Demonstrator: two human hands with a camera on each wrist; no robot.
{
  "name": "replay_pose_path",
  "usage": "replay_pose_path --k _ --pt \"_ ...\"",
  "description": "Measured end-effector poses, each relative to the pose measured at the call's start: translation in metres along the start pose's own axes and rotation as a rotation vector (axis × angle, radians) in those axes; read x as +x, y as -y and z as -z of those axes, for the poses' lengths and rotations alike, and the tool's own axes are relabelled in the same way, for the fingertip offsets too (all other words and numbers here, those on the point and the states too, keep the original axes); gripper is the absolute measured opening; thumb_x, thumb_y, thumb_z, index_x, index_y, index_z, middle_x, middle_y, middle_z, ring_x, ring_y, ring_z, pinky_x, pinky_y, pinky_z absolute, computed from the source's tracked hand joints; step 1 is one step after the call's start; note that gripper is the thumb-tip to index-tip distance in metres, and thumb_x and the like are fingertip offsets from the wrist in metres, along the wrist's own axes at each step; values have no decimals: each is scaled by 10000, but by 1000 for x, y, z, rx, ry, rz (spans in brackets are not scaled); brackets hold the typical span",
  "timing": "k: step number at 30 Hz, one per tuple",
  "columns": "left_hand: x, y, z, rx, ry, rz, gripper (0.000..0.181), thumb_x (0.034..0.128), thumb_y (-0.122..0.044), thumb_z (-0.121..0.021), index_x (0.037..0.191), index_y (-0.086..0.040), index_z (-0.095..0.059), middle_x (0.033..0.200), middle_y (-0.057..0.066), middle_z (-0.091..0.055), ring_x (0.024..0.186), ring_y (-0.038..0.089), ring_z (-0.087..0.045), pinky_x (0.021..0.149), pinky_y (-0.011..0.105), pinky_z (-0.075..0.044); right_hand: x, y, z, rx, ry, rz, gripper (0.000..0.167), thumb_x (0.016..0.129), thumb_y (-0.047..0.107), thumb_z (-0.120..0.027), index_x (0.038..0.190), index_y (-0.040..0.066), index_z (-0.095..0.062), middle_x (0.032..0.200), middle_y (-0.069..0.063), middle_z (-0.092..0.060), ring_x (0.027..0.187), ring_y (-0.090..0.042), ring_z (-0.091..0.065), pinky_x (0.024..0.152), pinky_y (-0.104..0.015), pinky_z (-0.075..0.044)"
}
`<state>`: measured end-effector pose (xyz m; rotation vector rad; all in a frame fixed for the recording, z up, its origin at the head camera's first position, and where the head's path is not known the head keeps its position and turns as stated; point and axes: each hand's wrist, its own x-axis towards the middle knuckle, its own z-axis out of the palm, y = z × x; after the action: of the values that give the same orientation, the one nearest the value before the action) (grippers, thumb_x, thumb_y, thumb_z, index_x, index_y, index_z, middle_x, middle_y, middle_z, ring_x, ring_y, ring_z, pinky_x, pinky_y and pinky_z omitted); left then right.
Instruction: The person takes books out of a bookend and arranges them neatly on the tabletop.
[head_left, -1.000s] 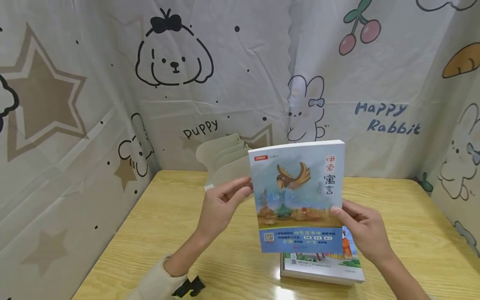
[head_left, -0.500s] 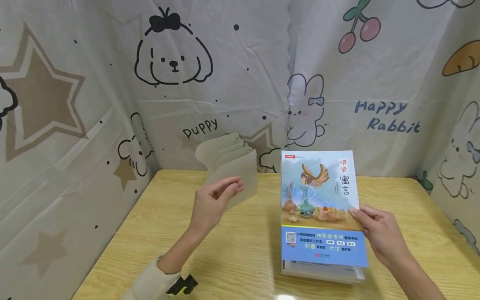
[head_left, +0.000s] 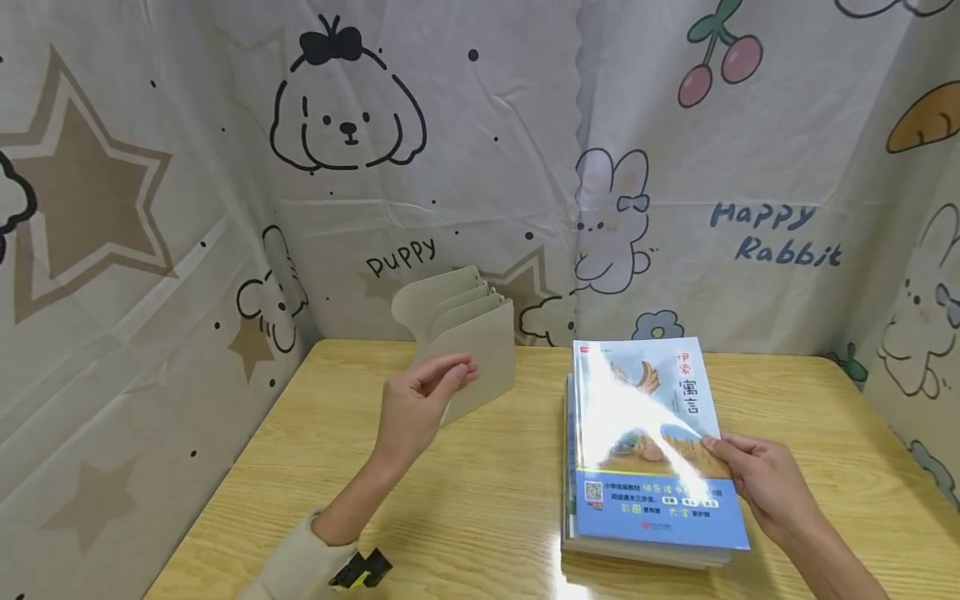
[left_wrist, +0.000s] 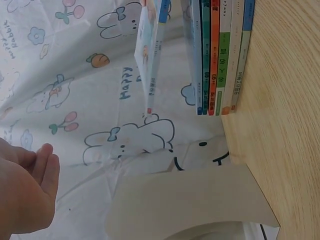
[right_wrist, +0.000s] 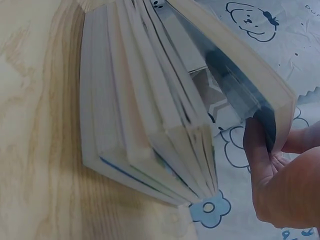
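My right hand (head_left: 768, 487) pinches the right edge of a paperback book (head_left: 645, 504), thumb on its blue-and-pale cover with a bird picture. That book is over a stack of books (head_left: 637, 553); in the left wrist view a gap parts the held book (left_wrist: 155, 55) from the stacked spines (left_wrist: 215, 65). Seen from the right wrist, the book tilts away from the pile and its underside shows, fingers beneath. My left hand (head_left: 412, 408) hovers in the air, fingertips and thumb close together with nothing between them, in front of a cream desk file holder (head_left: 480, 358).
The wooden table (head_left: 337, 467) carries the stack at its right and the file holder, with several upright dividers, at the back. A printed cloth (head_left: 480, 108) hangs behind and along both sides. A black strap piece (head_left: 362, 570) is by the left sleeve.
My left hand has let go of the book and drawn slightly left and down. With the right hand, the book has moved right, then lowered and flattened over the stack.
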<state>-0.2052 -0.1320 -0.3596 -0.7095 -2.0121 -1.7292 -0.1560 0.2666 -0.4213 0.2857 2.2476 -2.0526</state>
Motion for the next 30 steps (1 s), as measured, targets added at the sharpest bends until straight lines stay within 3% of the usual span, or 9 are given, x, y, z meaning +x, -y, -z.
replay_pose_path --k 16,20,27,30 --pt "-1 6 5 -5 -21 24 182 961 9 -643 1108 94 -710 1026 179 -730 917 241 -727 801 317 -575 11 -11 0 -20 10 -135 555 1006 207 -624 1342 -205 -462 918 -14 -734 792 -116 -701 692 -301 -590" --pt "-3 7 6 -13 -16 32 185 963 14 -638 1114 99 -704 1033 184 -727 925 207 -726 809 322 -572 11 -13 0 -106 13 -132 584 1005 242 -626 1336 -213 -468 969 -41 -728 808 -108 -690 712 -300 -588" --pt "-6 11 6 7 -15 30 187 963 -3 -646 1115 85 -711 1029 169 -731 917 241 -727 795 309 -576 14 -9 0 -389 42 -79 664 1009 388 -597 1313 -197 -516 1284 -297 -574 1011 -222 -646 805 -378 -580" --pt "-7 13 6 -1 -7 38 196 958 -1 -653 1121 94 -704 1030 179 -728 921 268 -725 795 302 -576 14 -6 1 -490 44 -56 660 998 422 -601 1291 -168 -562 1263 -306 -590 988 -272 -662 792 -424 -578"
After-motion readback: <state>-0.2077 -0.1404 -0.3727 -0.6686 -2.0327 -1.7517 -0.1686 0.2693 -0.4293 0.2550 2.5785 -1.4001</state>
